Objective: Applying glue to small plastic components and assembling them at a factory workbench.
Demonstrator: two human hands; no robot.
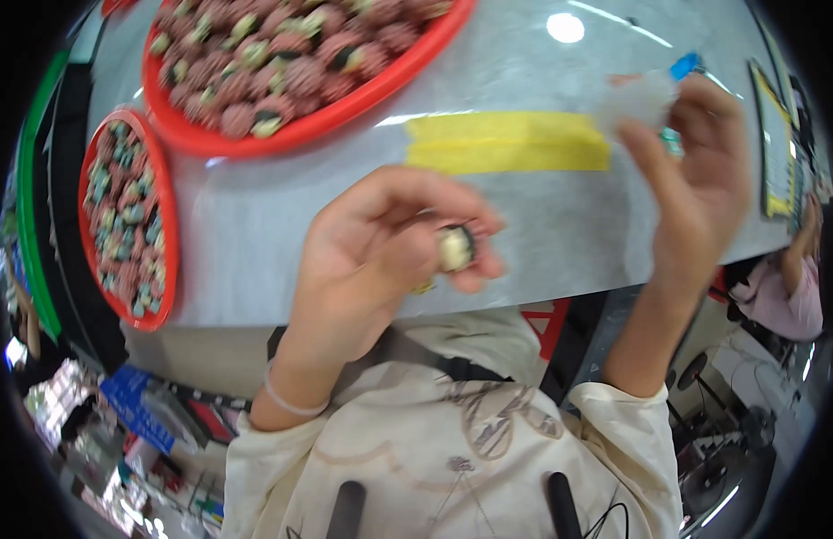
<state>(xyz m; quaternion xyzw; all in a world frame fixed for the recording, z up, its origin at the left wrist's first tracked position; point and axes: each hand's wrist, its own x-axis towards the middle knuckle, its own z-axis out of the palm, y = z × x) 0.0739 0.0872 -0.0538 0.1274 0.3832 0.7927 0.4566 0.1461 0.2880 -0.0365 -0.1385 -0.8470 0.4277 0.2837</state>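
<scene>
My left hand (358, 251) is closed on a small pink ridged piece with cream and dark parts (456, 249), held just above the table's near edge. It resembles the pieces heaped in the red basket. Further right and higher, my right hand (700, 180) pinches a whitish, see-through piece (641, 99), smeared by motion, so its kind is unclear. A blue bit (684, 65) shows just beyond those fingers, and a small green bit (671, 141) peeks out between them.
Far left stands a large red basket (345, 121) of pink, cream and dark pieces; a smaller red basket (171, 242) with similar pieces is beside it. Yellow tape (511, 142) crosses the grey table (246, 234). At right, another person's pink sleeve (794, 301) shows.
</scene>
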